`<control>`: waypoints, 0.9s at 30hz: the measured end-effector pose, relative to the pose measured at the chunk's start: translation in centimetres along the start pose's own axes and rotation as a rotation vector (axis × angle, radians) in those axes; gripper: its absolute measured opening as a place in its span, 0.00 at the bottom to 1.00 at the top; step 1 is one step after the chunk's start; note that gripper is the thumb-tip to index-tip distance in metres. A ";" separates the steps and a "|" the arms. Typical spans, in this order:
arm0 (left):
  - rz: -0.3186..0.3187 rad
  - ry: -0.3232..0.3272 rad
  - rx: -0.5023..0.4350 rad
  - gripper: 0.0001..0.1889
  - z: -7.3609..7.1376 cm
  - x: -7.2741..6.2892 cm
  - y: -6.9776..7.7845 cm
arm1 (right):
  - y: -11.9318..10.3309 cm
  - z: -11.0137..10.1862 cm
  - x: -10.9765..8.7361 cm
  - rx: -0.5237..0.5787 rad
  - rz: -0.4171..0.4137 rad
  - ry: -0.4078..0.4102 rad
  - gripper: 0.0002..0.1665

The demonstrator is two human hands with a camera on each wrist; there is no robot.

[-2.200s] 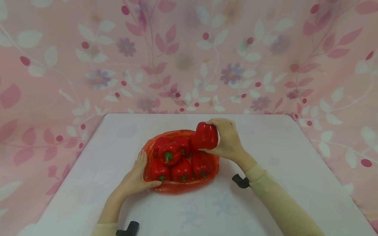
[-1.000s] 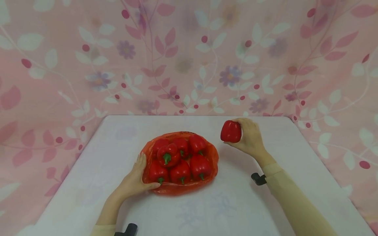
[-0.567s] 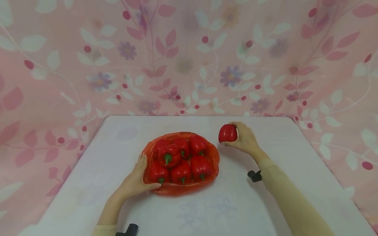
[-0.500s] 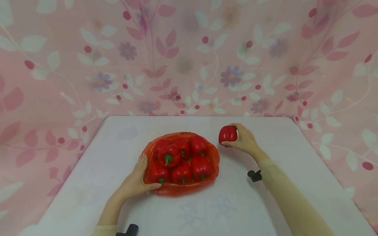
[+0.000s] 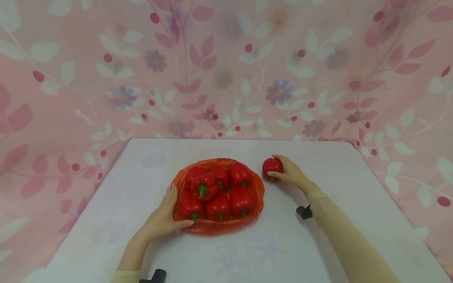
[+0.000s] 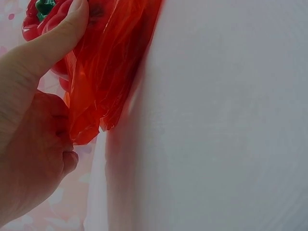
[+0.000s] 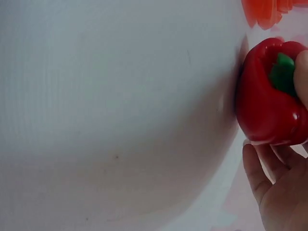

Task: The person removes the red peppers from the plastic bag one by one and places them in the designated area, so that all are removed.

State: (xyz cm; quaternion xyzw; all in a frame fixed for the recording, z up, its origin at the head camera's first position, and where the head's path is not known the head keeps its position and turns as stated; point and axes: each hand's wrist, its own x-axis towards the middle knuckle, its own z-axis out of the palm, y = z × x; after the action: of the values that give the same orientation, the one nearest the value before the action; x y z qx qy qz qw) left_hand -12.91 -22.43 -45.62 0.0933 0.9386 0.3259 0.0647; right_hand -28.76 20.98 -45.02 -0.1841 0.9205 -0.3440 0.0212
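Note:
A red bell pepper [image 5: 272, 168] is at the table surface right of the bag, its green stem toward the front. My right hand [image 5: 290, 173] grips it, thumb at the front near the stem and fingers behind; the right wrist view shows the pepper [image 7: 269, 96] against the white surface. My left hand [image 5: 166, 214] holds the left edge of an orange plastic bag [image 5: 216, 228], thumb over the front rim and fingers along the side. Several red bell peppers [image 5: 242, 201] sit in the open bag, one on top of the others [image 5: 209, 182].
The bag stands mid-table on a white-covered table [image 5: 226, 255]. Behind the table's far edge hangs a pink floral cloth [image 5: 226, 78], which also runs along both sides. White surface surrounds the bag and the separate pepper.
The right hand has lifted a bell pepper out of the bag, carried it right, turned it stem-forward and lowered it to the table. The left hand has stayed at the bag.

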 end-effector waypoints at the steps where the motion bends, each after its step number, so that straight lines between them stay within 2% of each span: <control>1: 0.002 0.002 -0.002 0.65 0.0 0.0 0.0 | -0.1 0.0 0.0 -0.008 -0.013 0.003 0.44; 4: 0.004 0.005 -0.007 0.65 0.0 0.1 0.0 | -0.2 0.0 0.0 -0.050 -0.040 0.010 0.44; 11: 0.011 0.000 -0.017 0.65 0.1 0.1 -0.1 | -0.7 -0.4 -0.3 -0.118 -0.004 0.010 0.51; 15: 0.014 0.002 -0.016 0.65 0.1 0.1 0.0 | -1.6 -0.8 -0.7 -0.156 -0.059 0.111 0.54; 21: 0.013 0.002 -0.010 0.65 0.0 0.1 0.0 | -3.3 -1.4 -1.5 -0.175 -0.200 0.310 0.51; 27: 0.003 0.001 -0.012 0.65 0.1 0.1 -0.1 | -5.1 -1.6 -1.9 -0.204 -0.335 0.401 0.45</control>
State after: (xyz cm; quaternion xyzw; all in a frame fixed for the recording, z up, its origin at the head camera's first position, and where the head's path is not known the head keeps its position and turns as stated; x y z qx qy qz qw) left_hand -12.98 -22.46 -45.76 0.0945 0.9365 0.3315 0.0643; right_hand -25.59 19.10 -40.72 -0.2632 0.8929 -0.2777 -0.2374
